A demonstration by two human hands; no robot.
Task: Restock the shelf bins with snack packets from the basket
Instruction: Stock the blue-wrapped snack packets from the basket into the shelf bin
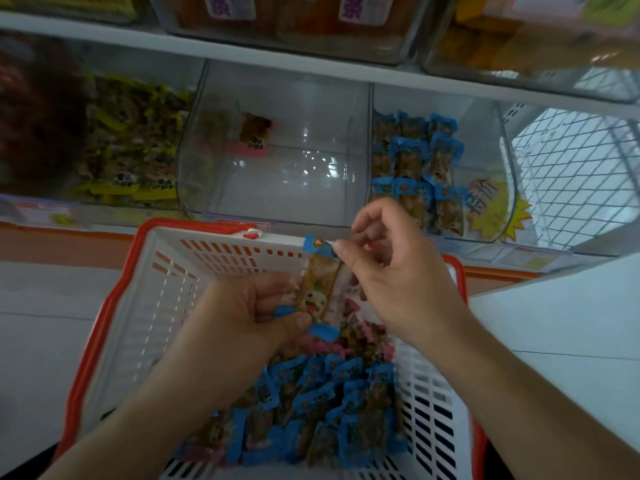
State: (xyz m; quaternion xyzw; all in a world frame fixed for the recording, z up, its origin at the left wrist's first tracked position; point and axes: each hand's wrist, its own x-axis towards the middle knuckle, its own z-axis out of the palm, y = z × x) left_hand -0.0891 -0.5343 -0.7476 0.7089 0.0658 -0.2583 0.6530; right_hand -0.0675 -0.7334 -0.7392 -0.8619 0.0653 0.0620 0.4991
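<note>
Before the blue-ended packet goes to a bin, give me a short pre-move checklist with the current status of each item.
1. Packet held: ok, left hand grips its lower end, right hand pinches the top.
2. Matching bin of blue packets has room: ok.
3. Path over the basket rim clear: ok.
4. Only one packet in the hands: cannot tell, blue ends overlap.
5. Basket stock remaining: ok.

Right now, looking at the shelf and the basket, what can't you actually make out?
Head view only:
- Far-left bin: motion blur, contents unreadable.
- Top-row bins: cut off by the upper edge, labels partly lost.
- Basket bottom: hidden under blue packets and both forearms.
- Packet count in the left hand: fingers cover it.
- Packet print: too small.
</note>
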